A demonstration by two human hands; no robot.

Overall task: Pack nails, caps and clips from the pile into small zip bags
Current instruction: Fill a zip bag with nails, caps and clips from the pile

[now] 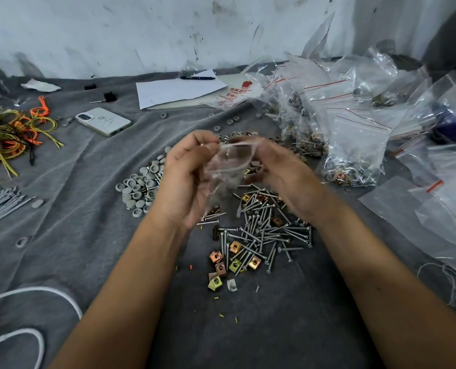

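Zip bag [228, 166], thin, limp and slippery, hangs between both hands above the nails [264, 230]; left hand [187, 179] and right hand [282, 174] pinch its mouth; best held by the stiffer zip edge.

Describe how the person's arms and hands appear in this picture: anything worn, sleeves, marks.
Both forearms are bare as far as the picture shows; no sleeves are visible. The left hand and the right hand wear no gloves, and no watch or wristband shows. No rings can be made out, though the fingers are blurred. The right forearm carries a few small dark specks.
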